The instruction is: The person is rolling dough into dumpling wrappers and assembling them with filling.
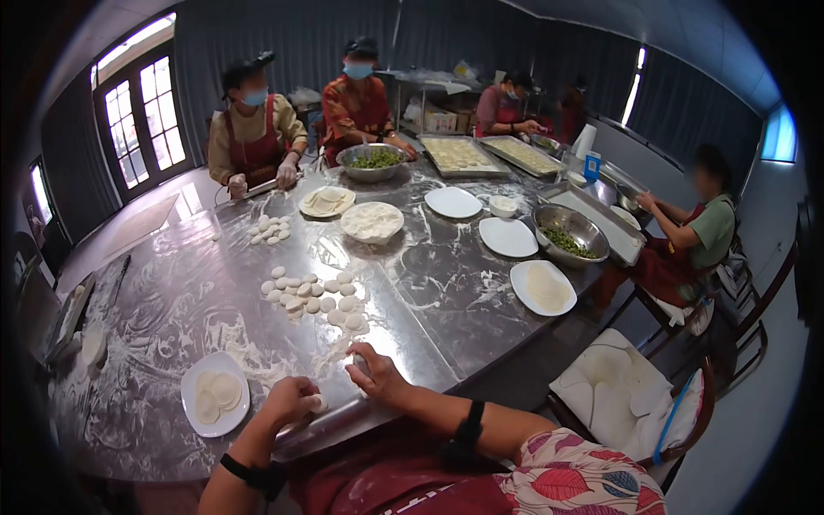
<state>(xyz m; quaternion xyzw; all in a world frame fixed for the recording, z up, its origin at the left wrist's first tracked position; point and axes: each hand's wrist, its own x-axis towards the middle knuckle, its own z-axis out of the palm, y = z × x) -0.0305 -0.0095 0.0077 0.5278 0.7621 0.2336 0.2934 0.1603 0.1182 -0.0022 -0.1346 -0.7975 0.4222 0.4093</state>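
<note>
At the table's near edge, my left hand [292,400] is closed, with a small white piece of dough [320,403] showing at its fingertips. To its right, my right hand [379,376] is curled around a pale, rod-like thing [360,366], mostly covered by the fingers. Just beyond both hands lie several small flattened dough rounds [311,293], dusted with flour. Left of my left hand stands a white plate [190,415] bearing thin round dough wrappers [216,395].
On the floury metal table [412,335] are a bowl of flour [372,221], white plates [508,237], a steel bowl of green filling [570,244] and trays [463,158]. Several co-workers [257,137] in aprons work around it. A cushioned chair [609,382] stands at right.
</note>
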